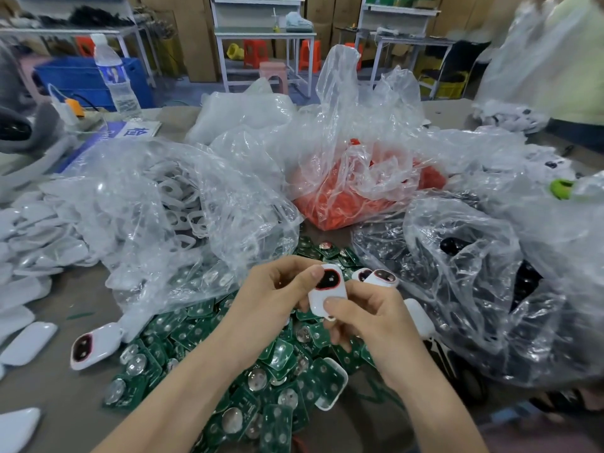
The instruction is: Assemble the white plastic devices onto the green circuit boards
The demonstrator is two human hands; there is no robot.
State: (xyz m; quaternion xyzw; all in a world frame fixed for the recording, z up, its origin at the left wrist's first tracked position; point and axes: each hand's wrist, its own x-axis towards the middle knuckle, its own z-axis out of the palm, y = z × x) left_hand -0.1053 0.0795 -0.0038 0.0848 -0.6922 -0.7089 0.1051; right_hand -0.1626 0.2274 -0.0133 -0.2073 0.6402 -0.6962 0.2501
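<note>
Both my hands hold one white plastic device [332, 294] with a dark, red-rimmed window above the table. My left hand [274, 289] grips its upper left edge with the thumb on the window. My right hand [366, 318] pinches its lower end with the thumb on top. Below them spreads a heap of green circuit boards [261, 371] with round metal domes. A finished white device [94, 346] lies at the left of the heap, two more [380, 277] behind my right hand, and a white shell with a board in it [330, 385] at the front.
Clear plastic bags crowd the table: white shells [176, 207] at left, red parts [369, 197] in the middle, black parts [474, 273] at right. Loose white covers [29, 243] pile at far left. A water bottle [114, 76] stands at back left. A person [562, 60] sits at back right.
</note>
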